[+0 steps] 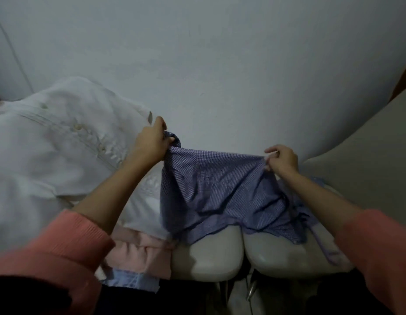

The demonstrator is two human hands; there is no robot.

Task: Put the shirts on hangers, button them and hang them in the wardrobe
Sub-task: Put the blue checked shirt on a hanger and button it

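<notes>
Shirts awaiting hanging, head view, read from left to right. At far left a white shirt lies spread over the pile, its front placket facing up; below it a pink garment and a light blue garment show at the near edge. Left hand, fingers curled, pinches 1 upper corner of the blue checked shirt. This shirt hangs stretched between both hands above 2 pale rounded seats, its lower part draping onto them. Right hand, fingers curled, pinches the opposite upper corner. At far right a beige surface meets the plain wall. No hanger or wardrobe is visible. Judged progress: early; the checked shirt is only being opened out, so placing on a hanger, buttoning and hanging remain, as they do for the other garments.
</notes>
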